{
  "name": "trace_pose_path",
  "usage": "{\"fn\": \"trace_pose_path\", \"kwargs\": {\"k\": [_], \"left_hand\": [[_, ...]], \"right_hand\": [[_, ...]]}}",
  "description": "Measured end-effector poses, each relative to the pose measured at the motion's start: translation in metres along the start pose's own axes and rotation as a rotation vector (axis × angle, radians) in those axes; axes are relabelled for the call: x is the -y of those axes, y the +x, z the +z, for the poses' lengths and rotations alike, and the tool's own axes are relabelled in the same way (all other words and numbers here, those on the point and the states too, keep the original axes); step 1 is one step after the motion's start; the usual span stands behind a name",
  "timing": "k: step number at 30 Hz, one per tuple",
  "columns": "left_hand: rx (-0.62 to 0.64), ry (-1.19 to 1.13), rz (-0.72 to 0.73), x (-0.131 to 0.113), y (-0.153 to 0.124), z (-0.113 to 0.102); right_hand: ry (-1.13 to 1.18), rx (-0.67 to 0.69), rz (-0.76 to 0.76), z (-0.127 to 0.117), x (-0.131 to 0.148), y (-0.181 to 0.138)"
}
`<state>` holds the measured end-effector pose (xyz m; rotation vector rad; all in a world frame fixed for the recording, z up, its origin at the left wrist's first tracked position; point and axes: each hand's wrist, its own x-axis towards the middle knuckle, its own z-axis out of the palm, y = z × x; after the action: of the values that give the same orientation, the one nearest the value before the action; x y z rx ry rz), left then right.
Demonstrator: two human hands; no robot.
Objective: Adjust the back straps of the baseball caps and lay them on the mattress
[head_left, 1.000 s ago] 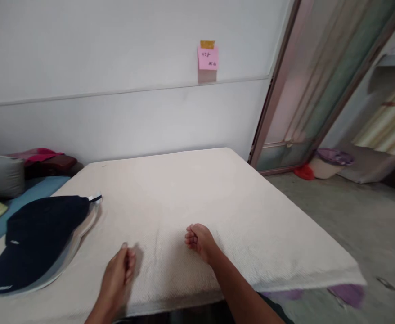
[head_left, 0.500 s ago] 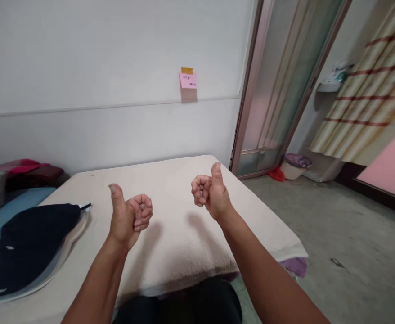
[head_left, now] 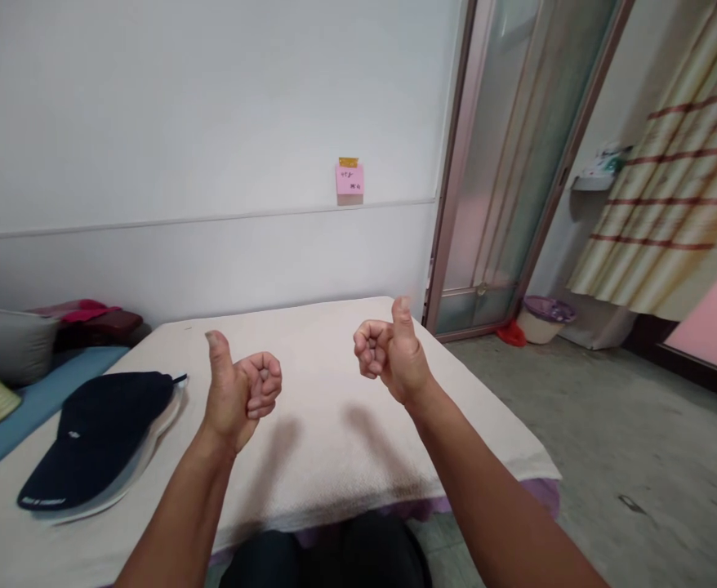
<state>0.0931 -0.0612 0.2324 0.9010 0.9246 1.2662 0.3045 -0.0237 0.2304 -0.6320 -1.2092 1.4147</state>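
Note:
Both hands hover above a table (head_left: 322, 457) draped in a cream cloth, casting shadows on it. My left hand (head_left: 242, 388) has its thumb pointing up and its fingers curled into the palm, with nothing in them. My right hand (head_left: 392, 351) makes the same shape, thumb up and fingers folded, also holding nothing. A gap separates the two hands. Left of my left hand lies a dark navy cap (head_left: 107, 437), its brim toward the lower left, on top of a paler cap or hat (head_left: 144, 474) that shows only along one edge.
A pink note (head_left: 349, 183) is taped to the white wall behind the table. At left are a grey cushion (head_left: 9, 343) and a blue surface (head_left: 98, 359). To the right stand a sliding glass door (head_left: 499, 163), a lined bin (head_left: 542, 321) and a striped curtain (head_left: 658, 196).
The view has shifted, so the cap, note and bin sit lower and further right in the picture. Both hands keep the same thumbs-up shape.

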Motion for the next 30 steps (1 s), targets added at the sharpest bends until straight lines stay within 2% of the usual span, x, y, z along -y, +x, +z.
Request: {"fn": "trace_pose_path", "kwargs": {"k": [4,7,9,11,12,15,18,22,25,30], "left_hand": [[-0.001,0.008,0.006,-0.001,-0.004,-0.001],[0.003,-0.002,-0.009,0.011,0.004,-0.009],[-0.025,-0.003,-0.019,0.031,0.016,-0.018],[-0.109,0.030,-0.032,0.060,0.029,-0.030],[-0.183,0.072,-0.039,0.076,0.035,-0.037],[-0.275,0.125,-0.082,0.121,0.043,-0.063],[-0.391,0.148,-0.112,0.151,0.036,-0.097],[-0.646,0.136,-0.106,0.160,0.014,-0.158],[-0.831,0.092,-0.071,0.150,-0.005,-0.213],[-1.109,-0.019,-0.010,0.114,-0.032,-0.301]], "right_hand": [[0.015,0.011,0.020,0.004,0.001,-0.002],[0.016,0.013,0.044,0.003,-0.009,0.000],[0.003,-0.001,0.072,-0.001,-0.026,0.006],[-0.034,-0.038,0.127,-0.006,-0.052,0.013],[-0.064,-0.060,0.176,-0.009,-0.068,0.016],[-0.182,-0.107,0.380,-0.018,-0.126,0.021],[-0.240,-0.149,0.463,-0.024,-0.187,0.014],[-0.289,-0.260,0.562,-0.033,-0.251,-0.003],[-0.325,-0.332,0.571,-0.042,-0.276,-0.008],[-0.330,-0.303,0.560,-0.052,-0.288,-0.006]]}}
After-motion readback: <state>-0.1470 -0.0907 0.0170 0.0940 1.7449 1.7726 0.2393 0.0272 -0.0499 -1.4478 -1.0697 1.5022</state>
